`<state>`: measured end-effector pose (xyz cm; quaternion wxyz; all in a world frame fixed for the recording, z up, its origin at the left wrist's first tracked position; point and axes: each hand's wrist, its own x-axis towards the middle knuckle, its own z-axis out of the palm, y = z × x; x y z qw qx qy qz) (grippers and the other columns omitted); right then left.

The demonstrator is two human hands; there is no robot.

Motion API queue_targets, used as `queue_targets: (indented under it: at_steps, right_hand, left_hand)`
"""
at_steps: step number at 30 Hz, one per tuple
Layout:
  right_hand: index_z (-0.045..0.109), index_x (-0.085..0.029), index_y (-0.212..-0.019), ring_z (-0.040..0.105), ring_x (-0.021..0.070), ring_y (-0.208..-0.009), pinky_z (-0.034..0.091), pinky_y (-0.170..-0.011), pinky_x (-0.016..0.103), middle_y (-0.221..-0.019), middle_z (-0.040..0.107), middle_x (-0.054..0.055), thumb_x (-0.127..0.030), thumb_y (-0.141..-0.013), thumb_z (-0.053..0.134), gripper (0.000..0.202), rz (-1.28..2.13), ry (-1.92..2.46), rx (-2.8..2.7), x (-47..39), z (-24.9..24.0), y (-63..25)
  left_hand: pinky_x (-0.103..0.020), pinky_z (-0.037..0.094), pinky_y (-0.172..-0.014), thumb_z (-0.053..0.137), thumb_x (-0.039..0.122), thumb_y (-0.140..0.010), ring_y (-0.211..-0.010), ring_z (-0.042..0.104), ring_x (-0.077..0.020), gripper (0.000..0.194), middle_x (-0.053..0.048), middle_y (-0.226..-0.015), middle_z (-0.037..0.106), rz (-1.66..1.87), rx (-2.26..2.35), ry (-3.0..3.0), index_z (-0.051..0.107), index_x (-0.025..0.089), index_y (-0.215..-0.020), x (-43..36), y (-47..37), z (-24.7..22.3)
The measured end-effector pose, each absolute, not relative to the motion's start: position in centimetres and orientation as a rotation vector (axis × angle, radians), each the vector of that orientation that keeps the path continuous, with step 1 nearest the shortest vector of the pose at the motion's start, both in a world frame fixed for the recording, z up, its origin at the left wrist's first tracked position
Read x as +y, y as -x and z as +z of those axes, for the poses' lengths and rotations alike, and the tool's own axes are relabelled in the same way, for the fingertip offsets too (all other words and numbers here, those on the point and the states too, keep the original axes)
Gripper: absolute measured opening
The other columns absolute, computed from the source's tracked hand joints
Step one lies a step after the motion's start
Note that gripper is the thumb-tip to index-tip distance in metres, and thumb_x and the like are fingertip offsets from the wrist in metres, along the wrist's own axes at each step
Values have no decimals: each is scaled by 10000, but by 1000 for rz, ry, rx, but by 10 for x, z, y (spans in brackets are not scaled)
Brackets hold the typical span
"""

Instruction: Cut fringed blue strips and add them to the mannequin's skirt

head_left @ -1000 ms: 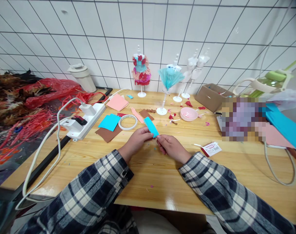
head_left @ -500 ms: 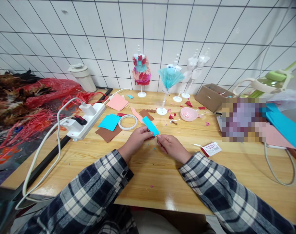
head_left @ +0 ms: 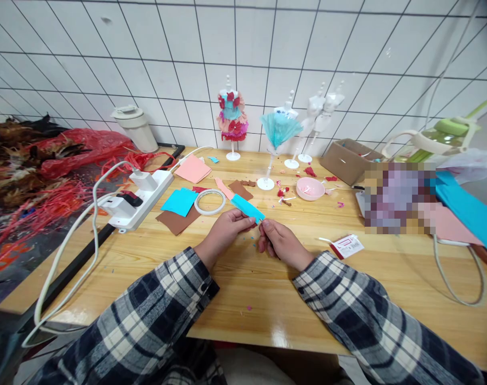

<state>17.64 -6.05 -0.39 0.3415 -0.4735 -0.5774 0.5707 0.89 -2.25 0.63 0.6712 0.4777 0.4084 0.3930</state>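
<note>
From the head view, the left hand [head_left: 224, 231] and the right hand [head_left: 278, 243] meet just above the desk [head_left: 347, 278]. Both pinch one blue paper strip [head_left: 247, 208]: the left hand's fingers close on its near end from the left, and the right hand's thumb and forefinger press the same end from the right. The far end of the strip points up and away, free in the air.

I judge the strip very light, thin and soft, so it bends and creases easily. It is best held at the edges with the fingertips, gently. Behind it lie a tape ring [head_left: 210, 202], cut blue paper [head_left: 179, 201] and a pink bowl [head_left: 310, 188].
</note>
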Motion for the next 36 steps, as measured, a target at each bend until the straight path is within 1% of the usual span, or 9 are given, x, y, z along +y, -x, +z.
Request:
queue_targets:
  at_steps: [11, 15, 19, 23, 27, 31, 36]
  right_hand:
    - [413, -226, -767, 423, 90, -379, 304, -394, 214, -557, 603, -34, -625, -924, 327, 437, 1448, 1254, -1524, -59, -6, -177]
    - [446, -221, -787, 429, 94, -393, 313, -403, 216, -566, 608, -31, -606, -933, 333, 427, 1428, 1267, -1551, -58, -7, -178]
    - [486, -212, -783, 439, 97, -420, 340, -434, 221, -565, 597, -29, -614, -928, 347, 448, 1366, 1297, -1599, -57, -6, -180]
    - [445, -218, -743, 427, 97, -431, 341, -441, 222, -555, 574, -32, -639, -927, 316, 477, 1382, 1292, -1584, -58, -6, -180]
    - [460, -222, -784, 406, 100, -422, 325, -418, 222, -550, 546, -43, -659, -923, 289, 490, 1431, 1294, -1548, -60, -6, -180]
    - [475, -216, -767, 444, 104, -462, 353, -462, 227, -567, 556, -33, -662, -930, 272, 517, 1349, 1306, -1632, -60, -7, -180]
    - [489, -214, -747, 459, 111, -481, 361, -499, 234, -532, 521, -42, -649, -935, 282, 518, 1313, 1319, -1679, -58, -5, -180]
  left_hand:
    - [-322, 447, -832, 799, 386, -648, -831, 627, -190, 319, -50, -876, 719, 882, 927, -1113, 716, 147, -841, -25, -9, 11]
    - [-320, 446, -829, 796, 393, -649, -841, 626, -192, 336, -52, -884, 715, 862, 953, -1108, 707, 145, -856, -25, -9, 11]
    - [-316, 451, -821, 786, 382, -659, -822, 625, -182, 314, -41, -849, 701, 866, 948, -1114, 690, 149, -846, -25, -9, 9]
    - [-307, 456, -807, 766, 348, -673, -796, 624, -170, 256, -16, -789, 677, 894, 954, -1079, 671, 162, -821, -23, -8, 7]
    - [-309, 465, -805, 754, 315, -664, -768, 622, -161, 230, -12, -784, 664, 921, 933, -1043, 655, 156, -797, -22, -7, 7]
    - [-299, 461, -784, 733, 310, -669, -751, 613, -160, 209, -16, -752, 656, 898, 950, -1076, 653, 150, -777, -22, -7, 9]
    - [-307, 451, -792, 726, 322, -675, -760, 603, -164, 216, -13, -760, 661, 850, 951, -1138, 664, 150, -790, -23, -7, 10]
